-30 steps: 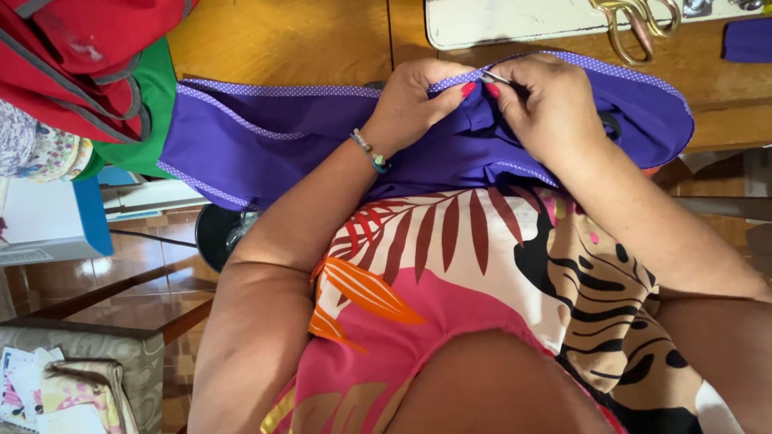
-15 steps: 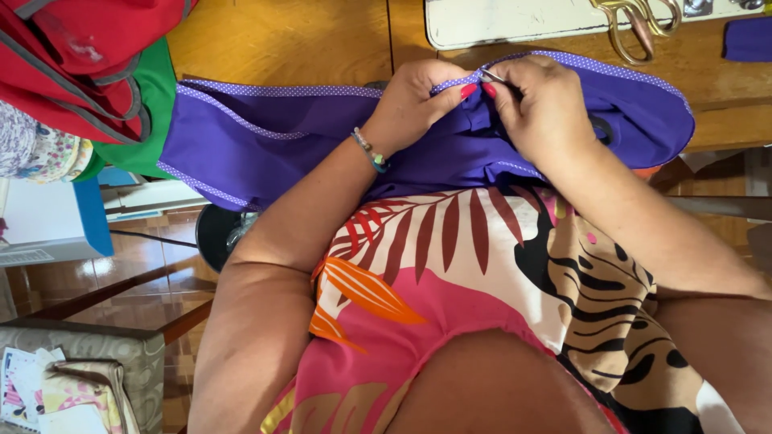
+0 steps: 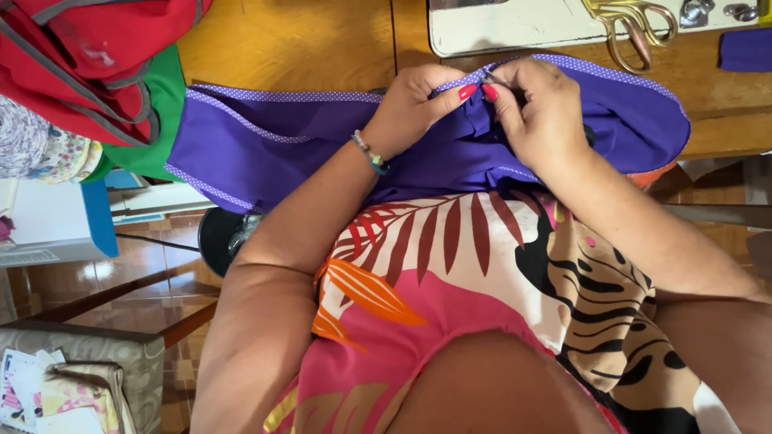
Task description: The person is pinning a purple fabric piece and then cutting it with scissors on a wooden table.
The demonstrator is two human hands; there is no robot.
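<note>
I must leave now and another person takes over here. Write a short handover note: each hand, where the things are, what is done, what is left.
Left hand: grip pinches the dotted edge of the purple fabric.
Right hand: pinches the same edge just beside it, apparently with a thin metal tool, too small to identify.
Fabric: spread over the wooden table edge and the lap.
Scissors: on the white machine base, unused.
Done: dotted trim runs along the visible edges.
Left: the spot between the fingers is in work; its state is hidden.

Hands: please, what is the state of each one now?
Left hand: closed, pinching the dotted edge of the purple fabric.
Right hand: closed, pinching the same edge beside it.
</note>
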